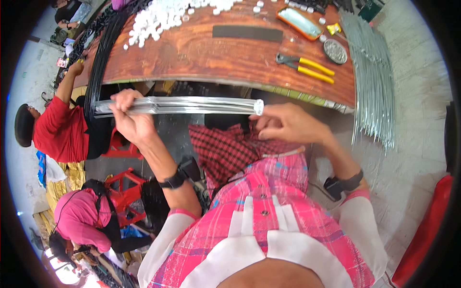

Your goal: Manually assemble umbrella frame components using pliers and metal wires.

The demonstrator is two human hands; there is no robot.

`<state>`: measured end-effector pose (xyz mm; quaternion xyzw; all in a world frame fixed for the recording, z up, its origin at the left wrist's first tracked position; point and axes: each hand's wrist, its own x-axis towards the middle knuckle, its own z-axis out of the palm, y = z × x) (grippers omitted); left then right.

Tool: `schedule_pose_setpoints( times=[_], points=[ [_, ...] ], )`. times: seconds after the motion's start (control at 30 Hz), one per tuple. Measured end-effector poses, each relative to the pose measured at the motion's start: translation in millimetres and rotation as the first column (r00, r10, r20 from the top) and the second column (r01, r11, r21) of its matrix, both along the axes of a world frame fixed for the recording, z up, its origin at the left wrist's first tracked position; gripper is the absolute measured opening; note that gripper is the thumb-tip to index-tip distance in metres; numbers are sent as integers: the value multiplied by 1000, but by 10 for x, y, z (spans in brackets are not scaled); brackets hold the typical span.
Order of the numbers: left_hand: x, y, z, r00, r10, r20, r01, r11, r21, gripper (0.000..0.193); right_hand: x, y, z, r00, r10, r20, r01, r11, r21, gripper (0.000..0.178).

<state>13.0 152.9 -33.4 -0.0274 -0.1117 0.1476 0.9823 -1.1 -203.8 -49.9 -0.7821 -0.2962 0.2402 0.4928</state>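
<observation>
My left hand (132, 115) is wrapped round a bundle of thin silver metal rods (201, 105), held level in front of me below the table edge. A small white round cap (259, 107) sits at the right end of the bundle. Close against that end is my right hand (285, 126), its fingers bent inward beside the cap. Whatever those fingers pinch, if anything, is too small to make out. On the tabletop beyond lie yellow-handled cutting pliers (307, 67).
The wooden table (182, 57) holds a pile of white plastic caps (158, 17), a dark flat strip (247, 33), an orange-rimmed tray (300, 23), a bowl of small parts (335, 51) and silver rods (372, 77). Black rods (103, 57) hang at left. Two people (62, 127) sit leftward near red stools (125, 192).
</observation>
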Motion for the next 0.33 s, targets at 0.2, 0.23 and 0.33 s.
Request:
schedule_pose_setpoints(
  times=[0.2, 0.23, 0.33],
  points=[
    [-90, -529, -368, 978, 34, -205, -5, 990, 138, 16, -148, 146, 43, 929, 6, -370, 200, 834, 515, 38],
    [-111, -616, -394, 982, -53, -182, 60, 998, 31, 13, -153, 118, 39, 909, -57, -412, 286, 806, 518, 41],
    [-155, -710, -375, 973, -36, -229, 63, 992, 113, 11, -51, 8, -30, 879, -158, -451, 414, 724, 552, 55]
  ],
)
